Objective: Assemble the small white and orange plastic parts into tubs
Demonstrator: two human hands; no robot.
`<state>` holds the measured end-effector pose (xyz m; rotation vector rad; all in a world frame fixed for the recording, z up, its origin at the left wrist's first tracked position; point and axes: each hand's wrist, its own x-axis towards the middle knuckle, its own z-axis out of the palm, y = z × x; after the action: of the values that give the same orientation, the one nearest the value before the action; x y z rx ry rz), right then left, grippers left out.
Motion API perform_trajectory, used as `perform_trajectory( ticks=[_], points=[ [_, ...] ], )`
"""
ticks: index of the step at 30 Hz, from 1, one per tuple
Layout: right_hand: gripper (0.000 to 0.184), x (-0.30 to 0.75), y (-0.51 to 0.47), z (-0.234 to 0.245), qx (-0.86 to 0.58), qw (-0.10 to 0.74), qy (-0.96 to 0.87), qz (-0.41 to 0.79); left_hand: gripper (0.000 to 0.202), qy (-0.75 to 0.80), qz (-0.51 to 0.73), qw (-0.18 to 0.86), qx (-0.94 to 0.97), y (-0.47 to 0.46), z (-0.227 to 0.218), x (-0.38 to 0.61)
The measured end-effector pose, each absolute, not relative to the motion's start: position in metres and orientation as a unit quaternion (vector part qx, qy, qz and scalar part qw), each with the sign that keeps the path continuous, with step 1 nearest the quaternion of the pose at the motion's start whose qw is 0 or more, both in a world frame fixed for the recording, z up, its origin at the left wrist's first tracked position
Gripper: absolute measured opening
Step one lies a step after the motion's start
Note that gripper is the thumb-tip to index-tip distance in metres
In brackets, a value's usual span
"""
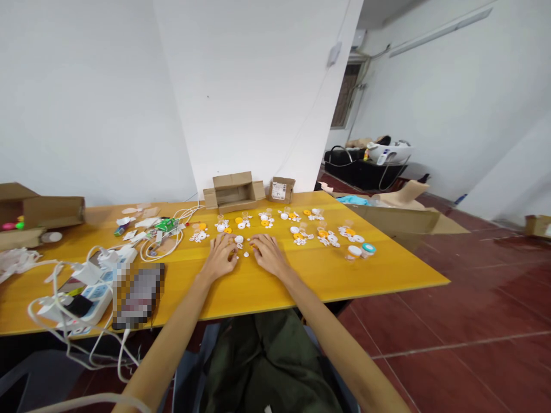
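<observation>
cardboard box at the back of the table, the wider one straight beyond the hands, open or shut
Open: the cardboard box has its flaps spread outward, and its inside shows between them.

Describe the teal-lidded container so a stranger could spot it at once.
Find the yellow table and look past the person's right hand toward the table's right end. There, in front of the white and orange pieces, two small containers sit side by side. The teal-lidded container is the right-hand one, its teal rim setting it apart from the white-lidded container beside it.
</observation>
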<state>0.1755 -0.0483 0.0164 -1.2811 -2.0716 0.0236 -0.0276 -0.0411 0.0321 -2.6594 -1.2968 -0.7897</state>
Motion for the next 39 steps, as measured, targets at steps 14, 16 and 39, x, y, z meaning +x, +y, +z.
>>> perform_trajectory(
  ticks=[14,16,39],
  points=[
    [0.031,0.176,-0.043,0.014,-0.515,0.389,-0.763,0.039,0.028,-0.396,-0.247,0.019,-0.884,-0.04,0.03,-0.029],
    [0.032,0.178,-0.041,0.012,-0.543,0.414,-0.73,0.038,0.033,-0.39,-0.241,0.014,-0.888,-0.041,0.03,-0.029],
    [0.024,0.183,-0.027,-0.005,-0.554,0.434,-0.707,0.066,0.047,-0.359,-0.22,-0.003,-0.907,-0.041,0.031,-0.028]
  ],
)
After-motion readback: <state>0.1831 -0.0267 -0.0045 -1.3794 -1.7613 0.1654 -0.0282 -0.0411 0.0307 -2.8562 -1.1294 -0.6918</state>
